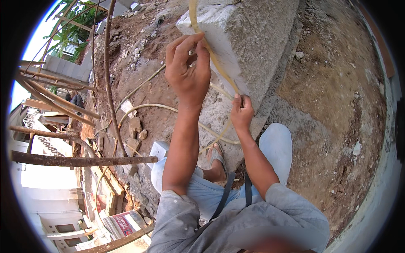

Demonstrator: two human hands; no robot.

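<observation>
A yellowish, translucent hose (pixel 220 64) runs down from the top of the view, along the white side of a concrete block wall (pixel 263 38). My left hand (pixel 190 69) is raised beside the wall's end, its thumb and fingertips pinching the upper part of the hose. Lower and to the right, my right hand (pixel 242 113) grips the same hose between thumb and fingers, close to the wall's lower edge. Below that hand the hose loops away over the ground to the left.
Wooden poles (pixel 84 161) jut in from the left, one reaching my knee. Broken stones (pixel 135 124) lie by the hose loops. My sandalled foot (pixel 217 162) stands on grey mortar. Bare soil (pixel 337 109) spreads rightward to a pale edge. A printed sack (pixel 122 223) sits lower left.
</observation>
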